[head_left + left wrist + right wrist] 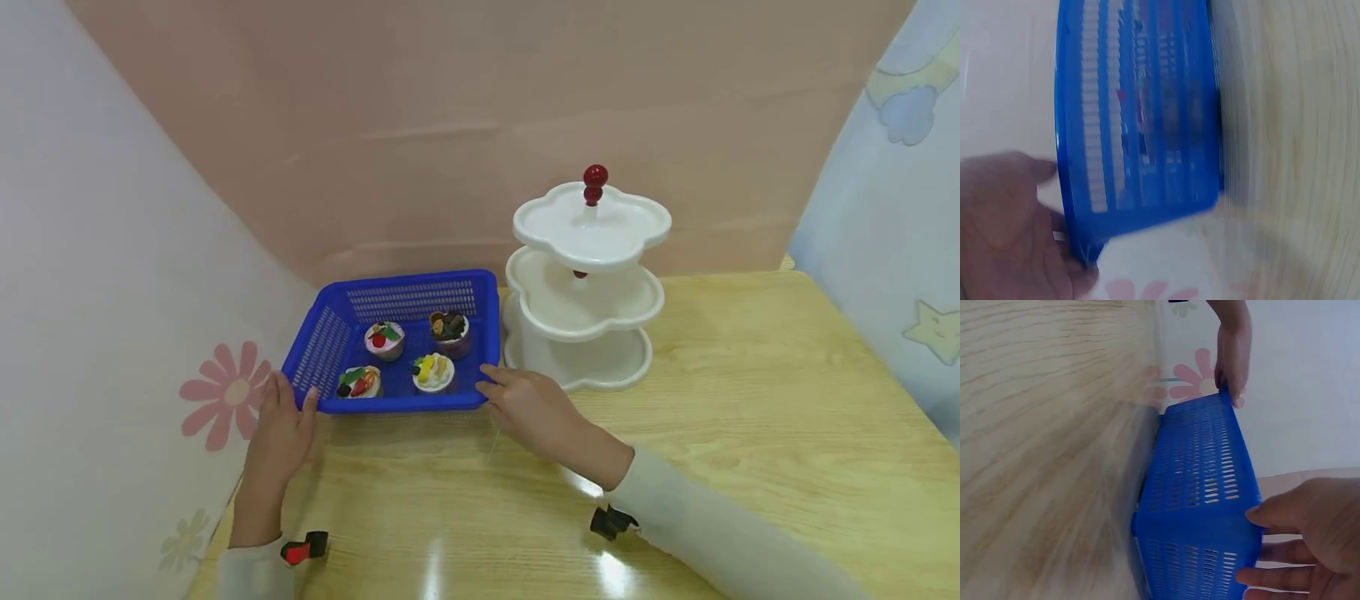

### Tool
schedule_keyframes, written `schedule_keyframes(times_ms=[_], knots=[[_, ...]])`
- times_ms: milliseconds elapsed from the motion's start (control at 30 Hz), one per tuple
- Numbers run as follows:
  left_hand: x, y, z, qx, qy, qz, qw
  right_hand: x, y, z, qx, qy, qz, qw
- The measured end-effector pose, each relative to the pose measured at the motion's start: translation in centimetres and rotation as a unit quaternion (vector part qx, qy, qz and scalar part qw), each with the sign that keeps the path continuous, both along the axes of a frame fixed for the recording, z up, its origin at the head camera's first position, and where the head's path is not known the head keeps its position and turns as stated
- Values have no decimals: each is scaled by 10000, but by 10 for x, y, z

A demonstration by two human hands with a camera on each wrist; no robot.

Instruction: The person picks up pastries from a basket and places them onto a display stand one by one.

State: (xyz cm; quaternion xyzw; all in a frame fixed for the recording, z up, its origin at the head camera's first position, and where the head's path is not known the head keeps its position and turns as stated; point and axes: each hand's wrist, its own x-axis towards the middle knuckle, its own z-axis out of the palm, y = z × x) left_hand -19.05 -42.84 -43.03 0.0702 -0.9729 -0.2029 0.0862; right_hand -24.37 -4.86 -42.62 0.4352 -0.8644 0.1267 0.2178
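Note:
A blue plastic basket [405,406] with slotted walls is at the left of the table, holding several small dessert cups topped with fruit or chocolate pieces, such as one with yellow fruit [433,372]. My left hand [281,437] grips the rim at its front left corner, thumb on the near side; in the left wrist view the fingers [1079,275] reach round the corner. At the front right corner my right hand [528,410] holds the rim between thumb and fingers. In the right wrist view its thumb [1272,510] lies over the rim.
A white three-tier stand [592,312] with scalloped plates and a red knob [596,177] stands close at the basket's right. The wooden table [720,400] meets a pink-brown backdrop [420,150] behind and a flower-printed wall [135,275] at the left.

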Motion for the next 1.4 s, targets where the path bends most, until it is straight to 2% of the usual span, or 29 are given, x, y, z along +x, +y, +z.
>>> schedule_keyframes(times_ms=[100,167,367,567,833,1100,1400], knots=[[-8,-14,3,-113,8,-606,9981,-5,5,8,-153,-422,148,9989],[-13,-23,4,-201,-80,-882,9959,-11,6,14,-269,-646,234,9973],[-23,-37,5,-462,-241,-1143,9921,-30,-4,29,-284,-1365,260,9899],[-29,-35,2,-870,-298,-1068,9900,-47,-31,39,81,-2143,357,9761],[-27,-34,-1,-972,-331,-758,9918,-69,-64,33,490,-2824,310,9575],[-28,-30,-6,-1001,-179,-653,9927,-79,-77,23,830,-2992,340,9500],[-27,-31,-6,-979,-98,-625,9932,-84,-95,13,1072,-3154,57,9429]])
